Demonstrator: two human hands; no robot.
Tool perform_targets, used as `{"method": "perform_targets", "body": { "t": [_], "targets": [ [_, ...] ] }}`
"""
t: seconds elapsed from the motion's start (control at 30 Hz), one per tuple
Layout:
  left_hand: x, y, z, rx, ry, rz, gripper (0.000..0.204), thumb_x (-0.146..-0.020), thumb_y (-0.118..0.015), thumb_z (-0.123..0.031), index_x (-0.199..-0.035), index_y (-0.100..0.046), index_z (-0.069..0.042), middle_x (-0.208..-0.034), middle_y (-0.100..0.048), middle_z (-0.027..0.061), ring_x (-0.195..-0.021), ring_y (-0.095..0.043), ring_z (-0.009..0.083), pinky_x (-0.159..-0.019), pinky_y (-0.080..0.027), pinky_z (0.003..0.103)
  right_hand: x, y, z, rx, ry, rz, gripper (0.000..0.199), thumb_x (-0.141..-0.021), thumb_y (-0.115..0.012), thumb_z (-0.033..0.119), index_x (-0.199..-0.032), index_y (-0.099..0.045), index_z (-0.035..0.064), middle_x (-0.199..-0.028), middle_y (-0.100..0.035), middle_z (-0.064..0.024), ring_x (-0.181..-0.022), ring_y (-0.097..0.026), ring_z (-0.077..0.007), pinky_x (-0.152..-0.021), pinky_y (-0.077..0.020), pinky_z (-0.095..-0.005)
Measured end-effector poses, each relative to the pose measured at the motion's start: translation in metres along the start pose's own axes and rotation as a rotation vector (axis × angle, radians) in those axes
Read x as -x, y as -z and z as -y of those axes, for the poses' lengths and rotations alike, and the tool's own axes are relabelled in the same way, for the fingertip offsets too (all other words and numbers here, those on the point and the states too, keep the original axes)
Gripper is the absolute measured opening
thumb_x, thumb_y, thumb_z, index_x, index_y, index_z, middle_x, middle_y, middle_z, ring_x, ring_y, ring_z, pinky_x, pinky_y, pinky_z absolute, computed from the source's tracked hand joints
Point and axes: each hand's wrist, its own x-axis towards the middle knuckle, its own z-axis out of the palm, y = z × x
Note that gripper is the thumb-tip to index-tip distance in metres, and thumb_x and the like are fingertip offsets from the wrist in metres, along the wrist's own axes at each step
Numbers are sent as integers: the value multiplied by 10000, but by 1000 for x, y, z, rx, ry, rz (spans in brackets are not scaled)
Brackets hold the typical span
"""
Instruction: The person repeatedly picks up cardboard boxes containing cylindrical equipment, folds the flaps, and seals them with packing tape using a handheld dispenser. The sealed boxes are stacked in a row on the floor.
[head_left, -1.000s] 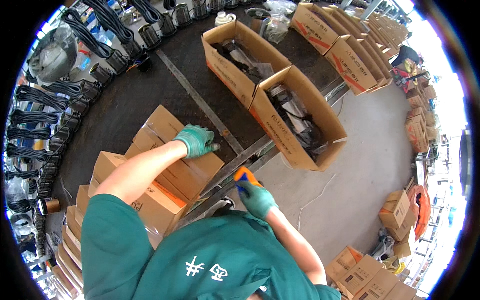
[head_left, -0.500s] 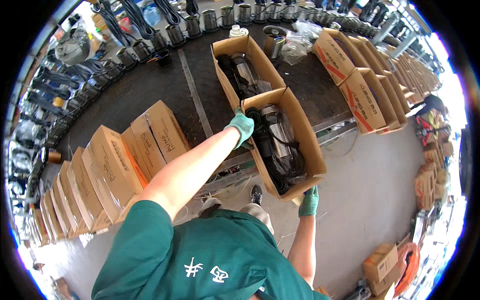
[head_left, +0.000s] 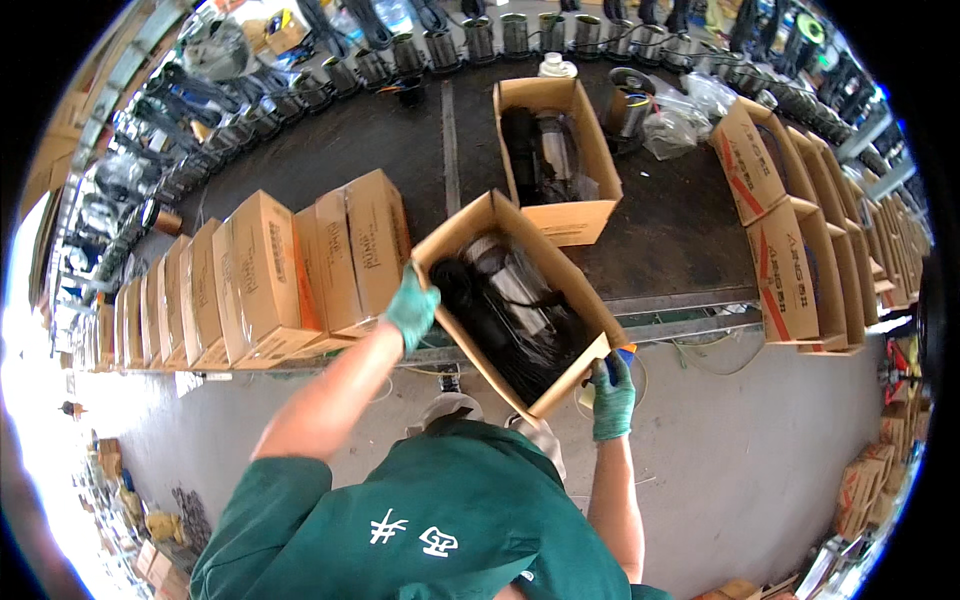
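My left hand (head_left: 411, 310), in a green glove, is closed on the left corner of an open cardboard box (head_left: 553, 268). My right hand (head_left: 612, 400), also gloved, grips the box's right near corner; a small yellow-and-blue thing shows by its fingers, too small to name. Inside the box lie a silver metal cylinder (head_left: 512, 292), like a pump body, in clear plastic, and a black cable bundle (head_left: 468, 312). The box is turned askew at the bench's front edge. Behind it on the bench stands a second open box (head_left: 572, 222) with a similar silver cylinder (head_left: 553, 150).
Closed cardboard boxes (head_left: 250, 285) line the left of the dark workbench (head_left: 350, 150). Open boxes (head_left: 785, 262) are stacked at the right. Clear plastic bags (head_left: 672, 132) and a white cap-like part (head_left: 556, 66) lie at the back, before a row of metal cylinders (head_left: 480, 42).
The held box has come away from the second box, moving toward me and turning. My left hand has shifted left and nearer with it. The view has swung too.
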Motion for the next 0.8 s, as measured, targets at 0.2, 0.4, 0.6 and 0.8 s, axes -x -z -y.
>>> {"method": "perform_targets", "body": {
  "t": [0.2, 0.4, 0.6, 0.8],
  "targets": [
    [-61, 39, -93, -761, -408, 6, 672, -946, -615, -40, -1577, -399, -127, -1408, -616, 238, -1093, -702, 353, -936, -558, 460, 23, -36, 31, 276, 293, 144, 887, -727, -973, 154, -1498, -542, 73, -1333, -604, -103, -1117, -614, -243, -1003, -526, -372],
    [-72, 25, -165, -1446, -509, 613, 320, -976, -650, -273, -1227, -727, -89, -1312, -676, 153, -1127, -669, 398, -1024, -509, 487, 25, -74, 81, 612, 292, 71, 662, -754, -939, 327, -1334, -697, 120, -1104, -728, -201, -1060, -665, -373, -965, -538, -415],
    [-92, 9, -171, -1593, -417, 827, 432, -1037, -565, -365, -1338, -673, -75, -1283, -702, 154, -1154, -680, 390, -988, -539, 514, 12, -72, 74, 890, 446, 169, 756, -774, -900, 366, -1453, -618, 189, -1134, -674, -193, -1015, -654, -389, -918, -528, -476],
    [-105, 24, -167, -1546, -500, 933, 434, -1045, -551, -385, -1272, -704, -48, -1196, -726, 176, -1104, -696, 387, -966, -552, 502, 14, -79, 103, 1077, 627, 204, 965, -740, -897, 412, -1589, -474, 235, -1038, -610, -197, -958, -640, -378, -901, -502, -489]
  ]
}}
